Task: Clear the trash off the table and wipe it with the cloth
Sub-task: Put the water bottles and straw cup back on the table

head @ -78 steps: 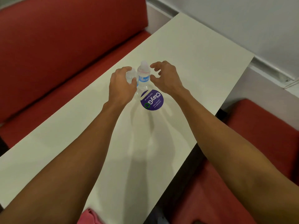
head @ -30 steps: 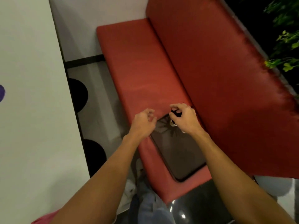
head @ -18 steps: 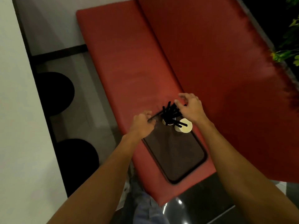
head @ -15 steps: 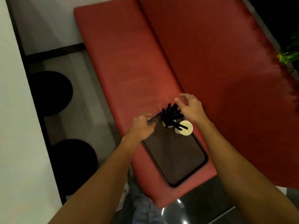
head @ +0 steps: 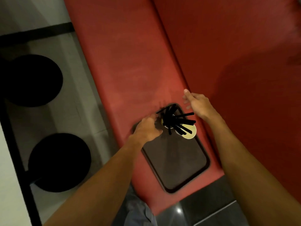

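Note:
A dark brown tray (head: 175, 162) lies on the red bench seat (head: 130, 66). At its far end stand two pale cups (head: 189, 134), with several black straws (head: 175, 119) fanning out over them. My left hand (head: 146, 128) lies over the tray's far left rim beside the cups; its fingers are curled round the rim. Just beyond the tray's far right corner my right hand (head: 197, 103) hovers with spread fingers, holding nothing and touching nothing. No cloth or bottle is in view.
The red backrest (head: 236, 46) rises to the right of the seat. Two black round discs (head: 32, 79) (head: 60, 162) sit on the grey floor at the left. A strip of the white table (head: 6, 185) shows at the left edge. My leg in jeans (head: 138, 212) is below.
The view swung from the table to the bench. My right hand has lifted off the straws and cups and opened; my left hand has stayed at the tray's far left rim.

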The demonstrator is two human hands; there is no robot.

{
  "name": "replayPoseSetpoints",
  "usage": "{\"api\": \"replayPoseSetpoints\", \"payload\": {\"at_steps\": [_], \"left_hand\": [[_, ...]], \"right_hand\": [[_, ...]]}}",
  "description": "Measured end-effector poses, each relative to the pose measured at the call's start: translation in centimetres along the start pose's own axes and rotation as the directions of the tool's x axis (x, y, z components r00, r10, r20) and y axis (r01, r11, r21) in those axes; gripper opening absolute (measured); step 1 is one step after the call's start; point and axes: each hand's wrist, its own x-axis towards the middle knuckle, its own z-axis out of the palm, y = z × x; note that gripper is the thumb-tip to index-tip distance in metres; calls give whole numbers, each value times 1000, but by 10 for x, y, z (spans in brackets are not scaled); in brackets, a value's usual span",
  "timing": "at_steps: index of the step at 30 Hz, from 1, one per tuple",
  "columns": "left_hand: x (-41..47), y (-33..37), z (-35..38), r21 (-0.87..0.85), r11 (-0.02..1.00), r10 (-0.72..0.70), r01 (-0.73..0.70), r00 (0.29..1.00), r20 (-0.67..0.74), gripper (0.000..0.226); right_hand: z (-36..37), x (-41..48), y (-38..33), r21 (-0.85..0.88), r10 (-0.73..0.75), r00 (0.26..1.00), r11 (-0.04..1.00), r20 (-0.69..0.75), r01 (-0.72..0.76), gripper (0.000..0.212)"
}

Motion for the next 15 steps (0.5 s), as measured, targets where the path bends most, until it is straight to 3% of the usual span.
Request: {"api": "replayPoseSetpoints", "payload": {"at_steps": [4, 8, 15], "left_hand": [[13, -3, 9, 33, 999, 42, -43, 999, 18, 79], [26, -6, 18, 41, 995, 90, -91, 996, 19, 89], [43, -14, 34, 69, 983, 172, -170, 985, -15, 79]], "right_hand": [[-3, 11, 4, 7, 50, 993, 999, 109, -52, 66], [-2, 25, 12, -42, 108, 942, 994, 318, -99, 82], [3, 47, 21, 33, 179, 809, 971, 560, -237, 103]]}}
